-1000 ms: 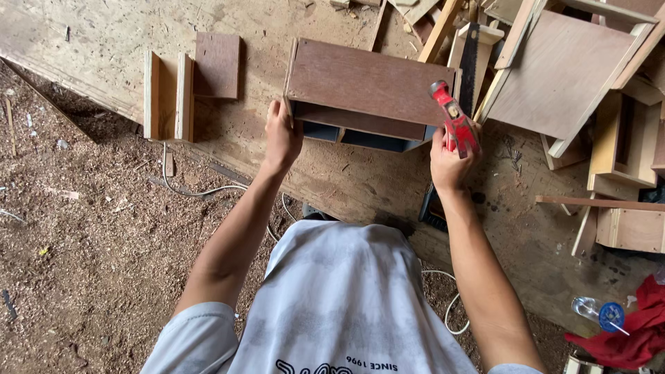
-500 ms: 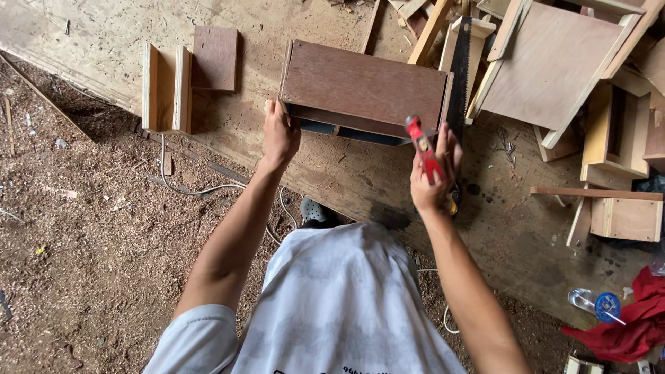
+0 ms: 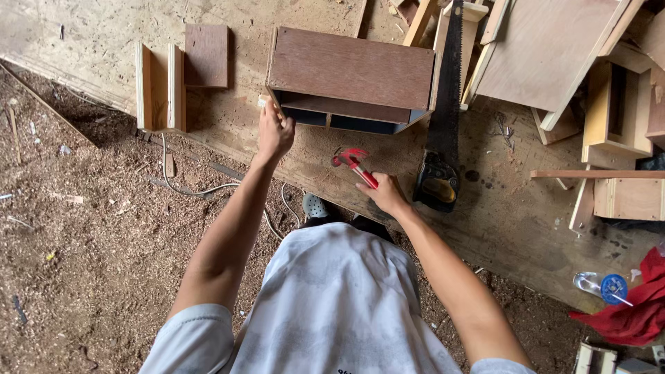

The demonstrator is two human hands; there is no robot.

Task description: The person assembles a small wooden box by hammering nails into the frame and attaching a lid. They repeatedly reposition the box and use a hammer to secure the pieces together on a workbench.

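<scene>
My left hand (image 3: pixel 275 131) is on the front left corner of the box (image 3: pixel 352 69), fingers curled over its edge, gripping it. The box sits on the plywood board (image 3: pixel 485 215), brown top panel up, open dark front facing me. My right hand (image 3: pixel 388 194) is closed round the handle of a red hammer (image 3: pixel 355 165); its head lies on the board just in front of the box, not touching it.

Around: a handsaw (image 3: pixel 447 104) lies right beside the box's right end, black handle near my right hand, so tight there. Right of that, a stack of plywood sheets (image 3: pixel 547 48) and small wooden frames (image 3: pixel 613 111), plus a thin strip (image 3: pixel 596 174). Loose nails (image 3: pixel 504 126) near the saw. Left of the box, a small U-shaped piece (image 3: pixel 158 88) and a brown offcut (image 3: pixel 206 55), well apart from my left hand.

Board's near edge runs diagonally below my hands; beyond it sawdust floor (image 3: pixel 83 263) with a white cable (image 3: pixel 208 188). Open room: bare board between box and U-piece, and the strip in front of the box. Red cloth (image 3: pixel 641 312) and a bottle (image 3: pixel 599 285) lower right.
</scene>
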